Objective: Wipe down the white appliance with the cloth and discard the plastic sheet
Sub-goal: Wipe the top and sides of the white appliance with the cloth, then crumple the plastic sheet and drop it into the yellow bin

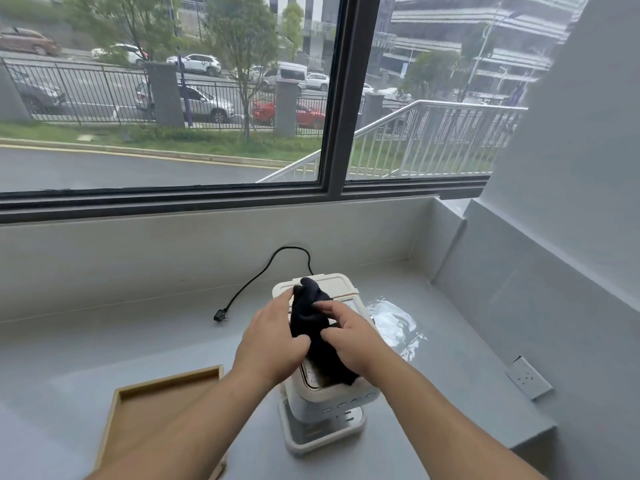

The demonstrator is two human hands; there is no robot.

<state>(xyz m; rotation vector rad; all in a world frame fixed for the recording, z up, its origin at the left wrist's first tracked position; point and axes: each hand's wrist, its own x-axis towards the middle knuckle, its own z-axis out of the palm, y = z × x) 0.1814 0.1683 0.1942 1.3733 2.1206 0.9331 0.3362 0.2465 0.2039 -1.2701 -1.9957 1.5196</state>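
A dark, soft, bunched-up cloth [313, 332] sits on top of the tall white plastic appliance [325, 393] on the grey counter [138, 341]. Both hands pinch it: the left hand [273, 344] grips its left edge, and the right hand [349, 341] grips its right edge. Just past the right fingers lies a crumpled clear plastic sheet [394, 323]. Beyond the left fingers lies a black power cord [256, 278]. Near the left arm sits a flat wooden tray [152, 410]

One white appliance [325, 389], one dark cloth [311, 327], one plastic sheet [394, 323], one wooden tray [138, 407], one power cord [256, 278], one wall socket [528, 377], two hands.
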